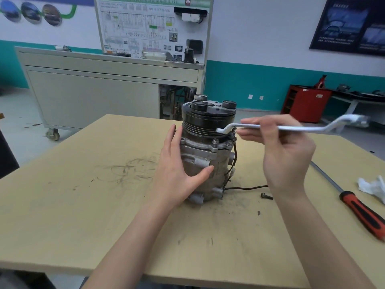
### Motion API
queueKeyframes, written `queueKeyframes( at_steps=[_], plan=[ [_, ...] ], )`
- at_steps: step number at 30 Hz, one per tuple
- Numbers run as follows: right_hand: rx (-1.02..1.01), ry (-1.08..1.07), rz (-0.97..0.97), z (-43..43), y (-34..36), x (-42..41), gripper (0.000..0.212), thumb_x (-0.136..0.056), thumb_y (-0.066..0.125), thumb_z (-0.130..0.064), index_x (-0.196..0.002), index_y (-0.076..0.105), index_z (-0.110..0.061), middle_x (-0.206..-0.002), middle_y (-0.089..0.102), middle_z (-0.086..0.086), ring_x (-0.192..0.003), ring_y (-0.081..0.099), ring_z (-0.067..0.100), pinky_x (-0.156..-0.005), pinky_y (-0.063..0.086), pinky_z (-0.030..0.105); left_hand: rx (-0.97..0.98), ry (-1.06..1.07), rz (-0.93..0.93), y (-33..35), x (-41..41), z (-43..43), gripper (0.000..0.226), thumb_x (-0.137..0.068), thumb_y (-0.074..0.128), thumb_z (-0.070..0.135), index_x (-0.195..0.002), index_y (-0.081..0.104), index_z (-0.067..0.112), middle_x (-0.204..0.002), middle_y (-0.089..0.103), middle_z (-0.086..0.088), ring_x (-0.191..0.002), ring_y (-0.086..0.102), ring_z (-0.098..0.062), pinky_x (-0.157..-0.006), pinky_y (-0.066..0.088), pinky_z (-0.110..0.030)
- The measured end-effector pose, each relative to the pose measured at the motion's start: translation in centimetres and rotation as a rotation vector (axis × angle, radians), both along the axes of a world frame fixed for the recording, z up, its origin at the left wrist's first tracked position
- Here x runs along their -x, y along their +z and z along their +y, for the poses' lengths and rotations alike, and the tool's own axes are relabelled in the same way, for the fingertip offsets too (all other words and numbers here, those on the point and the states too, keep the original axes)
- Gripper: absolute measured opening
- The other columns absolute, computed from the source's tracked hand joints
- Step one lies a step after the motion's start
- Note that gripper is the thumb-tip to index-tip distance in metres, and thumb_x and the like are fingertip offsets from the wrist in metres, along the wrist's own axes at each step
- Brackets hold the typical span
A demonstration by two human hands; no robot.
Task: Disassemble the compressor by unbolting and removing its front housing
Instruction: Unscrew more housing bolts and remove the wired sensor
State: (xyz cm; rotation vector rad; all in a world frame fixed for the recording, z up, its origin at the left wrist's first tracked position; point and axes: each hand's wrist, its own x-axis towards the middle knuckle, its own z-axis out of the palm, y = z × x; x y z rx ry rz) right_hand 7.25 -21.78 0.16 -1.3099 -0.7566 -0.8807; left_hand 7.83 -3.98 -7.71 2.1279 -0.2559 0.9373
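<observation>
Tan wooden surface, grey metal compressor upright.
Left grip flat against it; right grip pinches bent silver spanner.

The wall is white above a teal band; the floor is pale grey. A beige wheeled cabinet stands before the wall and carries an upright diagram board. A dark poster hangs at upper right. A red cabinet stands at right, near two wall sockets. A tan table fills the foreground.
</observation>
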Motion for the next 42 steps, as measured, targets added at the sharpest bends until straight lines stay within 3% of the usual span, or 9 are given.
queueKeyframes(
  at_steps=[4, 9, 14, 18, 26, 30, 34, 37, 42],
  plan=[
    [0.301, -0.226, -0.226, 0.7, -1.4, 0.6, 0.027, -0.094, 0.052, -0.024, -0.094, 0.066, -0.001, -0.091, 0.067, 0.009, -0.081, 0.068, 0.018, -0.075, 0.056, 0.030, 0.000, 0.004, -0.008, 0.0, -0.1, 0.0, 0.105, -0.071, 0.057, 0.069, -0.154, 0.015, 0.020, -0.162, 0.011, 0.004, -0.147, 0.011, -0.004, -0.117, 0.017, -0.027],
    [0.337, -0.280, -0.198, 0.7, -2.7, 1.3, 0.042, -0.097, 0.047, -0.029, -0.092, 0.067, 0.008, -0.095, 0.065, 0.008, -0.091, 0.064, 0.015, -0.082, 0.053, 0.025, -0.010, 0.006, -0.008, 0.1, 0.1, 0.0, 0.105, -0.071, 0.056, 0.068, -0.154, 0.013, 0.021, -0.162, 0.011, 0.003, -0.147, 0.012, -0.005, -0.116, 0.016, -0.025],
    [0.236, -0.190, -0.150, 0.8, -2.9, 1.3, 0.022, -0.097, 0.048, -0.029, -0.096, 0.063, -0.013, -0.096, 0.066, 0.008, -0.085, 0.069, 0.025, -0.072, 0.057, 0.046, -0.002, -0.002, -0.008, 0.2, 0.2, -0.1, 0.105, -0.071, 0.056, 0.067, -0.154, 0.014, 0.018, -0.162, 0.012, 0.002, -0.147, 0.013, -0.008, -0.117, 0.019, -0.030],
    [0.217, -0.169, -0.105, 0.6, -2.8, 1.0, 0.017, -0.097, 0.047, -0.034, -0.101, 0.058, -0.022, -0.093, 0.067, -0.008, -0.083, 0.071, 0.021, -0.068, 0.057, 0.046, -0.002, -0.001, -0.006, 0.2, 0.3, -0.1, 0.104, -0.071, 0.055, 0.068, -0.154, 0.014, 0.020, -0.162, 0.011, 0.002, -0.146, 0.013, -0.007, -0.117, 0.019, -0.030],
    [0.350, -0.063, -0.159, -0.8, -2.4, 0.2, 0.020, -0.098, 0.049, -0.033, -0.103, 0.060, -0.018, -0.100, 0.067, 0.009, -0.092, 0.069, 0.027, -0.075, 0.056, 0.050, -0.014, 0.001, -0.007, 0.2, 0.2, -0.1, 0.102, -0.071, 0.055, 0.068, -0.152, 0.008, 0.027, -0.162, 0.009, 0.007, -0.144, 0.007, 0.003, -0.115, 0.013, -0.021],
    [0.272, 0.048, -0.040, -0.5, -2.1, 0.3, 0.020, -0.096, 0.051, -0.037, -0.100, 0.063, -0.021, -0.101, 0.070, 0.002, -0.091, 0.070, 0.023, -0.079, 0.056, 0.045, -0.021, 0.004, -0.014, 0.2, 0.1, 0.0, 0.101, -0.070, 0.055, 0.069, -0.151, 0.008, 0.028, -0.162, 0.010, 0.006, -0.143, 0.007, 0.004, -0.114, 0.009, -0.014],
    [0.207, 0.072, 0.026, -0.3, -2.2, 0.6, 0.012, -0.095, 0.053, -0.036, -0.095, 0.064, -0.033, -0.099, 0.070, -0.004, -0.088, 0.071, 0.020, -0.079, 0.057, 0.038, -0.030, 0.008, -0.008, 0.2, 0.2, 0.0, 0.101, -0.071, 0.053, 0.070, -0.151, 0.007, 0.030, -0.162, 0.008, 0.008, -0.143, 0.006, 0.005, -0.115, 0.013, -0.022],
    [0.141, 0.132, 0.064, -0.2, -2.1, 0.2, 0.014, -0.095, 0.052, -0.029, -0.091, 0.066, -0.031, -0.096, 0.072, 0.002, -0.083, 0.072, 0.023, -0.075, 0.058, 0.035, -0.025, 0.005, -0.006, 0.3, 0.3, -0.1, 0.100, -0.071, 0.053, 0.069, -0.150, 0.007, 0.030, -0.162, 0.009, 0.005, -0.145, 0.010, -0.002, -0.116, 0.016, -0.026],
    [-0.108, 0.432, 0.634, -0.7, 0.1, -4.0, 0.028, -0.101, 0.038, -0.013, -0.081, 0.056, -0.005, -0.076, 0.073, 0.011, -0.069, 0.072, 0.022, -0.060, 0.056, 0.023, -0.018, 0.002, 0.008, 0.4, 0.5, -0.1, 0.103, -0.071, 0.054, 0.069, -0.153, 0.011, 0.023, -0.162, 0.010, 0.005, -0.147, 0.013, -0.008, -0.118, 0.021, -0.033]
  ],
)
